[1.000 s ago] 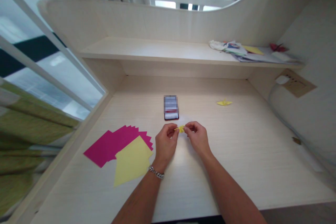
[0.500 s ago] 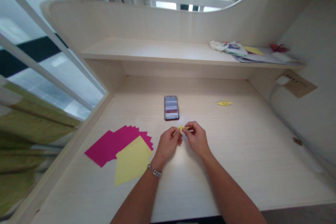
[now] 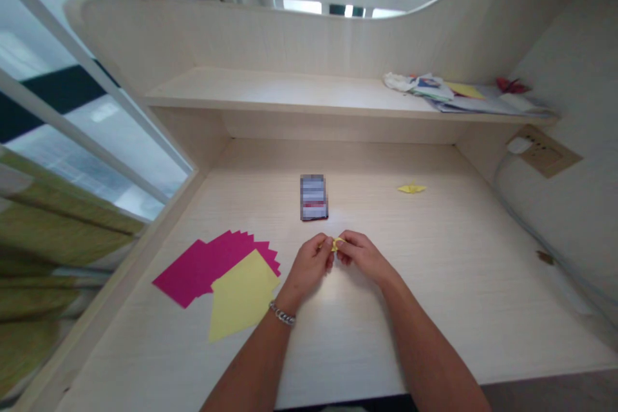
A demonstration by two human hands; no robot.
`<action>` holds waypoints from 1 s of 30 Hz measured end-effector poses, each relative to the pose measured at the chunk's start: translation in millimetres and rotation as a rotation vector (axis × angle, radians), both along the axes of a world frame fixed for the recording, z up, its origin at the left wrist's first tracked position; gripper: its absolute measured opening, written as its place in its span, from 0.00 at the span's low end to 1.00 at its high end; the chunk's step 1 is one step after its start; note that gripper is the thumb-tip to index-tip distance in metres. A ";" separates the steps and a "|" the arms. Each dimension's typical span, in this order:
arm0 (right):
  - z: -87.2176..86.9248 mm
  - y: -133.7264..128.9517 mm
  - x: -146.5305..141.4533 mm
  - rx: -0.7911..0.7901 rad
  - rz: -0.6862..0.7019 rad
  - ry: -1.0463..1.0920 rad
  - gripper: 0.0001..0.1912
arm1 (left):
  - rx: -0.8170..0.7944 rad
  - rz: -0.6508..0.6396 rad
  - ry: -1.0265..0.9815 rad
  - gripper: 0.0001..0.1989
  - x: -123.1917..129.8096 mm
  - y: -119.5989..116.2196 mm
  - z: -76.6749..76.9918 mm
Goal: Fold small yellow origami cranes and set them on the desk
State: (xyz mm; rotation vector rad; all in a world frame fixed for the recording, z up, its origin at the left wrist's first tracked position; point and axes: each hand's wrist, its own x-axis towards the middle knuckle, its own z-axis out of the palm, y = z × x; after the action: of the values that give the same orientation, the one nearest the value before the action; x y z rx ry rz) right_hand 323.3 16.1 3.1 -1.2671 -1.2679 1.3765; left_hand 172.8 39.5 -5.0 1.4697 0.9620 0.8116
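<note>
Between my two hands is a small folded yellow paper piece (image 3: 335,244), mostly covered by my fingers. My left hand (image 3: 313,264) pinches its left side, with a chain bracelet on the wrist. From the right, my right hand (image 3: 361,253) grips the other side between thumb and fingers. Just beyond the hands a phone (image 3: 313,197) lies flat, its screen blurred. Farther off to the right rests a folded yellow paper crane (image 3: 412,188) with pointed ends.
Left of my hands, magenta paper sheets (image 3: 186,270) lie fanned out, with yellow paper (image 3: 241,299) overlapping them. A shelf (image 3: 290,93) crosses the back, carrying papers (image 3: 466,93) at its right. A cable (image 3: 512,206) runs down from the wall socket (image 3: 548,151).
My right hand has shifted slightly down and its fingers have closed farther over the folded yellow paper, hiding more of it. My left hand stays nearly in place.
</note>
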 end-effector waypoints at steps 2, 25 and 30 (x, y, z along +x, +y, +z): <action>-0.5 1.1 -3.7 -0.087 -0.044 0.249 0.12 | -0.118 0.007 -0.155 0.17 2.7 0.1 -1.0; 4.8 0.2 -3.9 -0.116 -0.137 0.435 0.11 | -0.068 0.163 -0.219 0.15 2.2 -3.6 14.9; 3.7 0.6 -2.6 -0.064 -0.126 0.231 0.15 | -0.017 0.154 -0.087 0.16 -1.8 -0.7 10.9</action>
State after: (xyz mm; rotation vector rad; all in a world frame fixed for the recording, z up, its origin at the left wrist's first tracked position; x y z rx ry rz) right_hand 320.7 16.7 6.7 -1.1718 -0.9783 1.4356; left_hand 171.1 38.8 6.0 1.3468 1.0230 0.9688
